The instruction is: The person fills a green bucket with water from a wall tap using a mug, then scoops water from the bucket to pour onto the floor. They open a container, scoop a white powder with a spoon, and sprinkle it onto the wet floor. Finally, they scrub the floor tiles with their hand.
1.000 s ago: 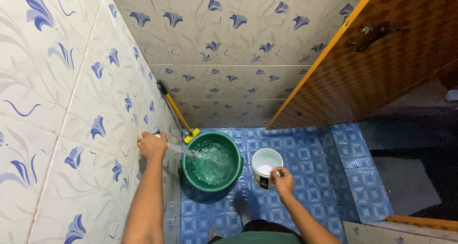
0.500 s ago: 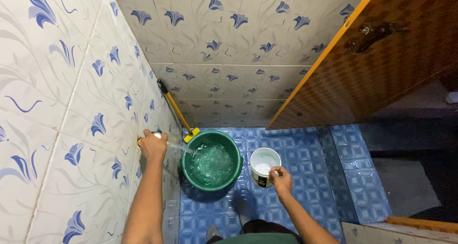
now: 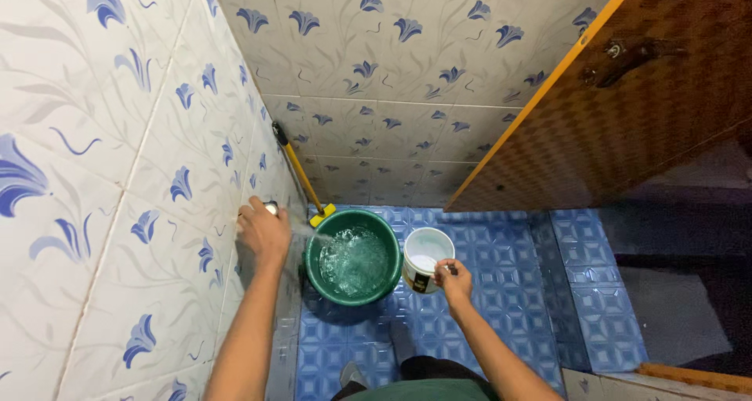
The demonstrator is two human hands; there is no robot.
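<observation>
Left hand [image 3: 263,230] grips wall tap [image 3: 271,207]; right hand [image 3: 453,279] holds white mug [image 3: 426,258] beside green bucket [image 3: 352,261].

The picture is evenly and fairly brightly lit from above the hands; the white flowered wall tiles [image 3: 407,80] beyond them carry a soft, dull sheen with no hard glare; the water in the green bucket [image 3: 352,260] between the hands glints with small broken highlights. A soft shadow lies on the blue floor [image 3: 501,291] just under the bucket and close to the right hand [image 3: 453,279]; far to the right of that hand the space past the wooden door [image 3: 627,127] falls into deep dimness, detail lost. Focus is sharp around both hands; the left hand [image 3: 262,233] shows slight softness. The wide lens bends the tile lines outward at the edges, strongest left of the left hand.
</observation>
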